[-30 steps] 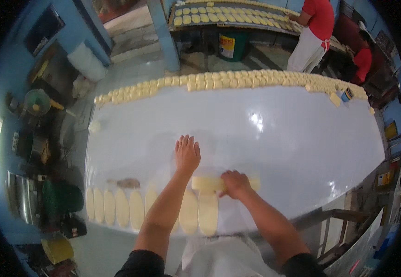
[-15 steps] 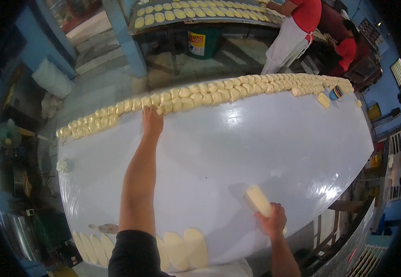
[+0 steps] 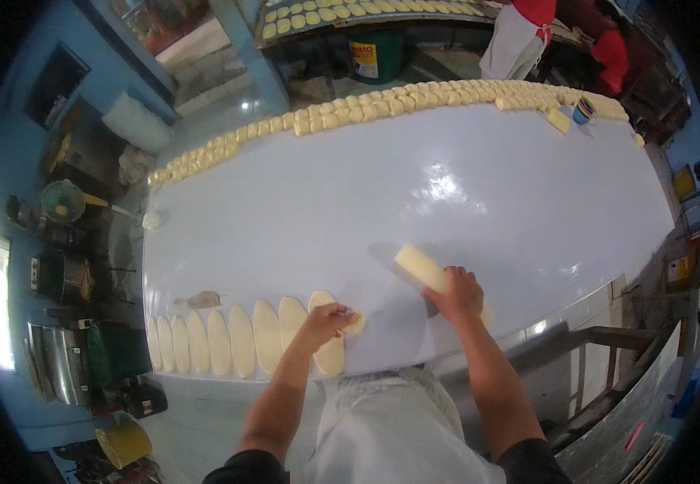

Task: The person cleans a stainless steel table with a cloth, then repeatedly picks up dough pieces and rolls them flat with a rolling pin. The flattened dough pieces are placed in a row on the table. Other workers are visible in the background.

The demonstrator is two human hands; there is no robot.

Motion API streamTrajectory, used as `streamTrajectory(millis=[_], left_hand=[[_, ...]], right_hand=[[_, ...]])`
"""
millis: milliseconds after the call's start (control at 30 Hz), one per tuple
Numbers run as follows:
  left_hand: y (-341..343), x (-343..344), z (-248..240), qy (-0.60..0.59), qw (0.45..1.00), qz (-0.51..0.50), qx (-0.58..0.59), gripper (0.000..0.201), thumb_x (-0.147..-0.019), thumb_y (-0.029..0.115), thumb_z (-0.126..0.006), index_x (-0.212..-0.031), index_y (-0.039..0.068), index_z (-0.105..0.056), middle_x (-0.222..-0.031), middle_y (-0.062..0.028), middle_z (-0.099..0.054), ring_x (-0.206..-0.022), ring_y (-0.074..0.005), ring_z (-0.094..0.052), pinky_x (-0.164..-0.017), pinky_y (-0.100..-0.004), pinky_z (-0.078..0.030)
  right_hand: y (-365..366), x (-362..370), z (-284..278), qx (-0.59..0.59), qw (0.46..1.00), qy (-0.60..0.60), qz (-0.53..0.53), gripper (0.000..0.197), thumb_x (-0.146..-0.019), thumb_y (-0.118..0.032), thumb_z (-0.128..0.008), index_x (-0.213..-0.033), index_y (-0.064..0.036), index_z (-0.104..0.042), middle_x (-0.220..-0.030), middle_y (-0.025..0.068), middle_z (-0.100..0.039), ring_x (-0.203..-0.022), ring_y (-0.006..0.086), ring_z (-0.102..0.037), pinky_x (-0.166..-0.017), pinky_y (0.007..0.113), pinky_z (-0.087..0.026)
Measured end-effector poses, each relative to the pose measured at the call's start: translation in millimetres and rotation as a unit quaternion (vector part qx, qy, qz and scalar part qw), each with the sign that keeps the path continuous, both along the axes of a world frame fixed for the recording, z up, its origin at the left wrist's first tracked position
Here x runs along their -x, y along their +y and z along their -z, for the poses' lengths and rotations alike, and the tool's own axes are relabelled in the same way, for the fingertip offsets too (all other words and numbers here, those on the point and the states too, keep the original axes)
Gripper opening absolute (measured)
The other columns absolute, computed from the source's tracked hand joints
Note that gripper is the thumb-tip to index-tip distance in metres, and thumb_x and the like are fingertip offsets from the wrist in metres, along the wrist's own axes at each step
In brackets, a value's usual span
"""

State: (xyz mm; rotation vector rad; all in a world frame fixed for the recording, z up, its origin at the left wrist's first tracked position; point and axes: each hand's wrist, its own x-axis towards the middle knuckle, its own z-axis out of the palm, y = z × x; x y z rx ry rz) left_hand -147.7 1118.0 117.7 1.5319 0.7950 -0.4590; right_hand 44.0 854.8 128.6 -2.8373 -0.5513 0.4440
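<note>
My left hand (image 3: 327,324) is closed on a small pale dough piece (image 3: 356,323), close to the table's near edge. Under that hand and forearm lies the last of a row of flattened dough ovals (image 3: 240,342), lined up along the near left edge. My right hand (image 3: 460,295) grips a thick, pale yellow rolling pin (image 3: 421,268), which rests slantwise on the table (image 3: 285,210); part of it is hidden by the hand. Along the far edge run rows of dough pieces (image 3: 330,117) set close together, with a gap left of the middle.
A striped cup (image 3: 583,111) and a loose yellow block (image 3: 558,121) stand at the far right. A brown smear (image 3: 204,300) marks the table beyond the ovals. Across the aisle, two people in red work near another table (image 3: 302,39) covered with dough ovals.
My left hand has come back from the far dough row to the near edge, bringing a dough piece. My right hand still holds the rolling pin. The view has shifted.
</note>
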Motion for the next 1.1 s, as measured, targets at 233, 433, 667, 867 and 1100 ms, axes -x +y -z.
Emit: streamTrajectory(millis=[233,433,667,867,1100], left_hand=[[-62,8,-14,0.007,0.864,0.103,-0.493,0.058,-0.089,0.056,-0.073,-0.115,0.005,-0.066,-0.116,-0.0135,-0.072,-0.105,-0.0325,-0.068,-0.088,-0.0493,-0.052],[-106,12,30,-0.197,0.740,0.234,-0.600,0.082,-0.100,0.059,-0.054,-0.156,0.001,-0.037,-0.160,-0.0276,-0.036,-0.155,-0.0388,-0.027,-0.125,-0.0488,-0.023],[-65,55,33,-0.296,0.937,-0.131,-0.130,0.067,-0.111,0.039,-0.043,-0.161,-0.001,-0.028,-0.165,-0.0204,-0.036,-0.157,-0.0280,-0.027,-0.127,-0.0425,-0.022],[-65,55,47,-0.191,0.887,-0.012,-0.421,0.034,-0.104,0.015,-0.044,-0.126,0.001,-0.066,-0.159,-0.0190,-0.045,-0.155,-0.0455,-0.027,-0.125,-0.0644,-0.012],[0,-39,48,-0.198,0.840,-0.057,-0.501,0.040,-0.105,0.021,-0.041,-0.131,0.003,-0.066,-0.162,-0.0182,-0.043,-0.155,-0.0473,-0.024,-0.124,-0.0671,-0.009]], right_hand=[[-34,25,-1,0.010,1.000,0.014,-0.018,0.064,-0.079,-0.055,-0.082,-0.121,-0.0091,-0.065,-0.115,0.0093,-0.066,-0.112,0.0330,-0.062,-0.093,0.048,-0.053],[-42,38,0,-0.026,0.995,0.026,-0.096,0.067,-0.078,-0.053,-0.083,-0.130,-0.0147,-0.064,-0.120,0.0070,-0.066,-0.116,0.0316,-0.061,-0.096,0.048,-0.051],[-2,74,14,-0.073,0.924,0.000,-0.376,0.070,-0.078,-0.058,-0.077,-0.135,-0.0193,-0.062,-0.125,0.0015,-0.066,-0.120,0.0267,-0.058,-0.098,0.047,-0.049],[45,72,11,-0.034,0.919,0.009,-0.392,0.074,-0.088,-0.064,-0.067,-0.147,-0.0226,-0.055,-0.143,0.0034,-0.059,-0.140,0.0301,-0.047,-0.109,0.053,-0.043],[101,18,19,-0.071,0.950,-0.055,-0.300,0.078,-0.093,-0.077,-0.049,-0.153,-0.0273,-0.052,-0.159,0.0091,-0.047,-0.153,0.0379,-0.032,-0.118,0.064,-0.032]])
